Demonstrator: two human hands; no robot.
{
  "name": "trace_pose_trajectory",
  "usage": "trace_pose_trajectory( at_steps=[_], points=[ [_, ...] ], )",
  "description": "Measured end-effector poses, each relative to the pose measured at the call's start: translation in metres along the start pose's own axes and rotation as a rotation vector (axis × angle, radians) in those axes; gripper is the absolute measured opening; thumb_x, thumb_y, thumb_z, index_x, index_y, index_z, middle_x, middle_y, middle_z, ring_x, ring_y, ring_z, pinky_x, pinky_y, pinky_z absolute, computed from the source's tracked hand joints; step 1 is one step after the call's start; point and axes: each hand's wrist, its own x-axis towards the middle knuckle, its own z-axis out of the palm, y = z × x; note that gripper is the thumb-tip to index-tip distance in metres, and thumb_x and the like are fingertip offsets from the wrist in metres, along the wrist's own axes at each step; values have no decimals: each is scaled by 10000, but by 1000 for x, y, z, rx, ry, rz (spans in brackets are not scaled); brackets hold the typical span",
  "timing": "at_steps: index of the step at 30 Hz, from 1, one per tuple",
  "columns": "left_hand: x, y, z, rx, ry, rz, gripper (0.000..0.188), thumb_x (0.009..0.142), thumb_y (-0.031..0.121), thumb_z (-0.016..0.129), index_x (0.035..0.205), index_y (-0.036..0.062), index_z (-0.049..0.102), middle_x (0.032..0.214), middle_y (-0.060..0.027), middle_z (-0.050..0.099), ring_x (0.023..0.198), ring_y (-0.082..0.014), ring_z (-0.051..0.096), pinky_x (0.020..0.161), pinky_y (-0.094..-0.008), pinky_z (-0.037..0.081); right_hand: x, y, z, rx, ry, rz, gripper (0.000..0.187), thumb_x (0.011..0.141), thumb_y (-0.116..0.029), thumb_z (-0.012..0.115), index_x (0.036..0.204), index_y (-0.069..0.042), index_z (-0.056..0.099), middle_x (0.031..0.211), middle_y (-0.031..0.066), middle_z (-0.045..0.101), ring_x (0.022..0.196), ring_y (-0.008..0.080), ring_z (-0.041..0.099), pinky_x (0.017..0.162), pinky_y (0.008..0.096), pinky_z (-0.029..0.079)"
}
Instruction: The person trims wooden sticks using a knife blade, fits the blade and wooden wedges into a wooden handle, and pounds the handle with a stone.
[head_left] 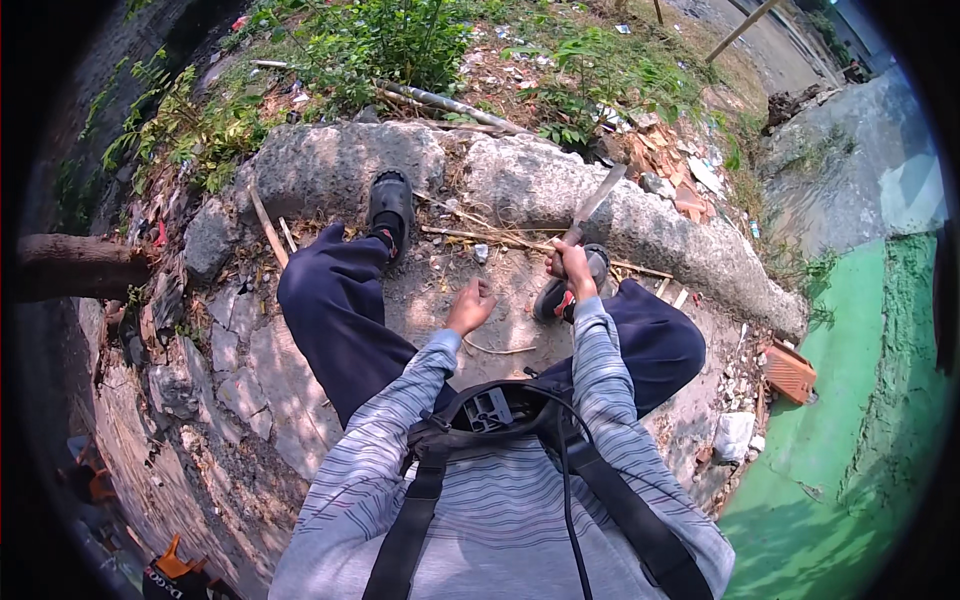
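Note:
My right hand [571,268] is wrapped round the handle of a machete [597,203]. Its broad, dull grey blade points up and to the right, above the rough stone edging, beside my right shoe [556,299]. My left hand [471,306] hangs over the dirt between my knees with its fingers curled in, and nothing shows in it. Just beyond that hand lie a small pale stone [481,253] and some thin dry sticks [487,235]. A thin curved twig [500,350] is on the ground close to my left wrist.
Low concrete edging [540,180] runs across in front of my feet, with green shrubs [400,45] and litter behind it. To the right are a green-painted surface [850,330] and an orange-brown block [790,372]. A tree trunk [80,267] stands at the left.

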Motion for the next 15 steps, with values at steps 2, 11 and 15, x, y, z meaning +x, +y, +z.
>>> trace_pose_trajectory(
  at_steps=[2, 11, 15],
  points=[
    [3, -8, -1, 15, 15, 42, 461, 893, 270, 747, 1227, 6, 572, 1054, -168, 688, 975, -281, 681, 883, -400, 544, 2, 0, 11, 32, 17, -84, 201, 1016, -192, 609, 890, -52, 538, 685, 67, 574, 556, 192, 607, 488, 350, 513],
    [-18, -14, -6, 99, -256, -200, 533, 858, 394, 767, 1214, 40, 590, 1093, -207, 708, 1044, -360, 690, 924, -435, 538, 50, 47, 11, -580, 257, -3, 600, 997, -358, 636, 1281, 130, 433, 885, 214, 696, 625, 287, 725, 514, 420, 596],
    [-24, -38, -4, 165, -276, -134, 466, 902, 393, 737, 1171, 30, 625, 1081, -196, 714, 1016, -329, 702, 902, -429, 551, 46, 53, 20, -767, 270, -30, 643, 972, -401, 622, 1313, 116, 449, 908, 282, 723, 738, 343, 756, 671, 447, 602]
  ],
)
